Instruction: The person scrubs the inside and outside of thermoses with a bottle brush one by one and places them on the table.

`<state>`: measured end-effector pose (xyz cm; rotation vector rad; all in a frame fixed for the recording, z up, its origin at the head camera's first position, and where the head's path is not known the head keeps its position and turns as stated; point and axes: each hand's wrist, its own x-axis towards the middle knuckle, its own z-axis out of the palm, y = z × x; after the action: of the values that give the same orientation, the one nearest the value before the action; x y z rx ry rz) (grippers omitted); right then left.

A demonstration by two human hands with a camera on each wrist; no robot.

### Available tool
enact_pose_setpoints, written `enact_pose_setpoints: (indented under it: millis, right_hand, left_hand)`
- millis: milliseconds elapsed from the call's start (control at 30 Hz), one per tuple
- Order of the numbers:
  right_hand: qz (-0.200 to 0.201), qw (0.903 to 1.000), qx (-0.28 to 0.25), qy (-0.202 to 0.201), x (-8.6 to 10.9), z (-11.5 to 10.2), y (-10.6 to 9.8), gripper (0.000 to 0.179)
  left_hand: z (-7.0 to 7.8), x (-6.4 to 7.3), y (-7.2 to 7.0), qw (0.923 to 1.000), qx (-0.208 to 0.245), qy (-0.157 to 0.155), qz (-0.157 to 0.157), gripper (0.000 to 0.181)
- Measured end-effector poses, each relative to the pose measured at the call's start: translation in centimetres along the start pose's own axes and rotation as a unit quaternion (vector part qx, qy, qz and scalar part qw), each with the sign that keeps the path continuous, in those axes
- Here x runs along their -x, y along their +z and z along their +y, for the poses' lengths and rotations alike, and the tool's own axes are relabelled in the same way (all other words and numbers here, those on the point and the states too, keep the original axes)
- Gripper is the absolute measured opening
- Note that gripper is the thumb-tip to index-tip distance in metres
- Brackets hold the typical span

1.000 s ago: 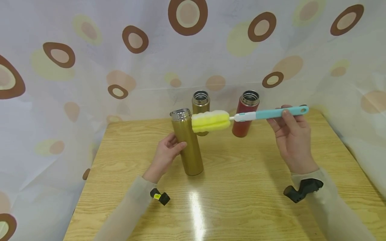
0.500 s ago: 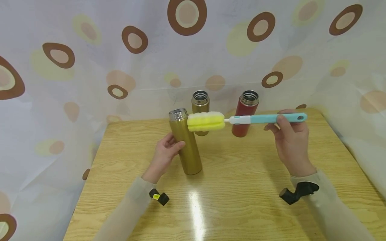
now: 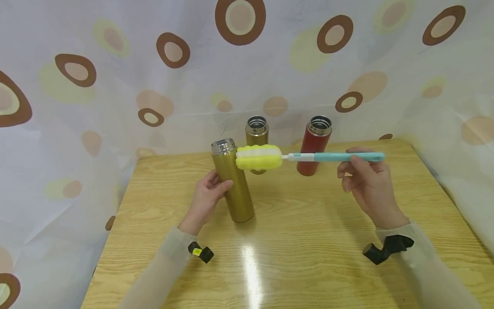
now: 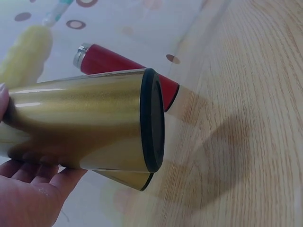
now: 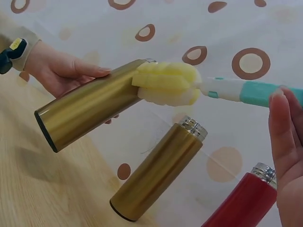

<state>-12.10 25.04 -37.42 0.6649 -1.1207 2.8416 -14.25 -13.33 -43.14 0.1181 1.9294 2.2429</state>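
My left hand (image 3: 206,195) grips a gold thermos flask (image 3: 236,189) around its middle, lifted off the table and tilted, its steel mouth uncapped. My right hand (image 3: 370,186) pinches the turquoise handle of a bottle brush (image 3: 332,157), held nearly level. The brush's yellow and white sponge head (image 5: 165,82) is against or right beside the flask near its neck; I cannot tell if they touch. In the left wrist view, the black base of the held flask (image 4: 80,123) faces the table side, and the sponge head is partly cut off.
Behind the brush stand a second gold flask (image 3: 257,138), partly hidden by the sponge, and a red flask (image 3: 311,148), both uncapped. They stand near the back edge of the wooden table (image 3: 301,240). A patterned curtain (image 3: 247,86) hangs behind and at both sides.
The brush has shifted left and a little down, its sponge staying beside the flask's neck, and it has rolled about its length. The held flask has moved slightly left.
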Motion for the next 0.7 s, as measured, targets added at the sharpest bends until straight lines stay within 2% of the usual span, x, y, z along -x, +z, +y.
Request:
enact_pose_setpoints:
  millis: [67,133,267,367,500,600,700]
  right_hand:
    - [-0.010,0.9997,-0.018,0.014,0.0,-0.1,-0.1,0.035]
    - [-0.003,0.9996,-0.013,0.025,0.0,-0.1,-0.1,0.036]
    - [0.043,0.9966,0.059,0.040,0.1,-0.1,0.0,0.037]
    - [0.060,0.9918,0.099,0.053,0.1,-0.2,0.0,0.035]
    - [0.032,0.9895,0.117,0.079,0.3,-0.5,-0.4,0.033]
    - [0.003,0.9798,0.170,0.104,0.6,-0.9,-1.0,0.032]
    - [-0.009,0.9627,0.238,0.128,1.0,-1.1,-1.7,0.030]
  left_hand:
    - [0.0,0.0,-0.1,1.0000,-0.003,0.000,0.000,0.061]
    - [0.1,0.1,-0.1,1.0000,-0.005,0.002,-0.002,0.062]
    - [0.0,0.0,-0.3,1.0000,-0.004,0.008,-0.001,0.061]
    - [0.0,0.0,-0.3,0.9999,0.000,0.010,0.002,0.061]
    - [0.1,0.1,-0.4,0.9998,0.006,0.015,0.006,0.061]
    - [0.2,0.2,-0.6,0.9998,0.007,0.018,0.010,0.061]
    - [0.3,0.3,-0.8,0.9998,0.005,0.017,0.014,0.061]
